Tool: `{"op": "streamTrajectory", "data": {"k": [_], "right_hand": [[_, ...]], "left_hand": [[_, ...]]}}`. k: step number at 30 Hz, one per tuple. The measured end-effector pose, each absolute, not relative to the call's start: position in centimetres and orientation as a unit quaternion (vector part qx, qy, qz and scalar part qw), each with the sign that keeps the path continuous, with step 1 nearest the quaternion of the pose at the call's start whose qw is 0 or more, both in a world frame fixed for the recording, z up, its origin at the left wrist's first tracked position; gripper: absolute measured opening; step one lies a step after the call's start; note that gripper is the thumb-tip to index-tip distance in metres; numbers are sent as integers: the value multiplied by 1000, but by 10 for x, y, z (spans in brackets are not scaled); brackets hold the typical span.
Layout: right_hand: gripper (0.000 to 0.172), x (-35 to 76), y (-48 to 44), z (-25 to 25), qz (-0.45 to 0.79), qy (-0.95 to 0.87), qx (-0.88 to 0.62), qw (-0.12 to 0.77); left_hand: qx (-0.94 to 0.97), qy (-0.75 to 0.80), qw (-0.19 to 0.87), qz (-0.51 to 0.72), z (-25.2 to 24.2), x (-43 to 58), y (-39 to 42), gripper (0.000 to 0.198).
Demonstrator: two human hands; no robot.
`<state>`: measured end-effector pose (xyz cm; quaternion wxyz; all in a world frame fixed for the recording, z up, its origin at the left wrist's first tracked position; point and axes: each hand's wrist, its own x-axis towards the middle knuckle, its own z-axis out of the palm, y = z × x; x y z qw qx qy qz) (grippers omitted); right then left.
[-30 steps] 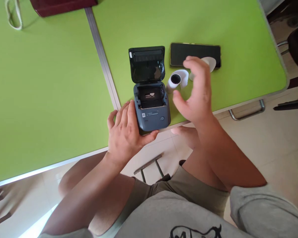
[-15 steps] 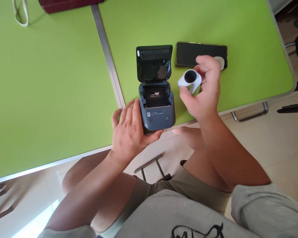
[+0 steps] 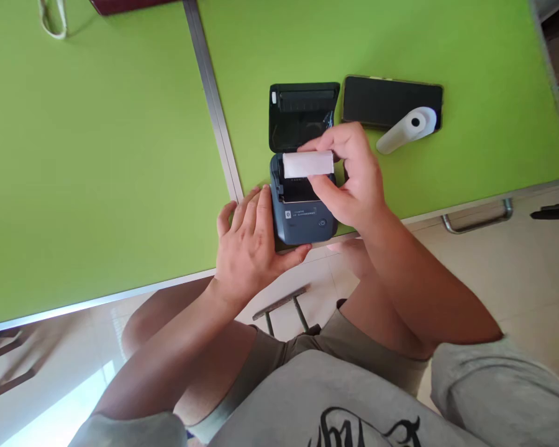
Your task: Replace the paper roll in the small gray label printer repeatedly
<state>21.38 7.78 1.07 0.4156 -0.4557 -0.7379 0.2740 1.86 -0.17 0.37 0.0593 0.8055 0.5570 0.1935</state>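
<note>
A small blue-grey label printer [image 3: 304, 223] sits at the table's near edge, its black lid [image 3: 302, 118] tipped back. My left hand [image 3: 249, 242] grips the printer's left side, with fingers along the casing and the thumb across its front bottom edge. Between the thumb and fingers of my right hand [image 3: 354, 177] is a white paper roll [image 3: 307, 164], held sideways over the open compartment. The fingertips behind the roll are partly hidden. Another white paper roll [image 3: 400, 132], with a loose tail, lies right of that hand, overlapping a phone.
The black phone [image 3: 382, 99] lies flat behind my right hand. A metal strip [image 3: 214, 105] crosses the green table [image 3: 121, 174]. At the far left are a dark red object [image 3: 130, 5] and a white cord loop [image 3: 53, 22]. Below the table edge is a metal handle [image 3: 479, 226].
My right hand has moved left, bringing the paper roll from beside the printer to above its compartment and turning it sideways. The second roll now shows fully. My left hand stays on the printer.
</note>
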Motion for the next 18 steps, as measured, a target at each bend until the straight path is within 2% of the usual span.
{"op": "streamTrajectory", "data": {"k": [3,8,11,16,18], "right_hand": [[15,215,79,-5,309,-715,-397,485],[5,216,79,-4,305,-721,-372,499],[7,216,80,0,299,-719,-370,506],[7,220,76,5,300,-752,-345,475],[6,224,74,6,315,-774,-326,441]], "left_hand": [[806,555,56,199,3,19,-2,102],[801,560,57,203,3,20,-1,101],[800,560,56,207,3,20,-2,101],[801,545,55,240,1,20,-3,102],[807,534,55,246,2,19,-3,92]]}}
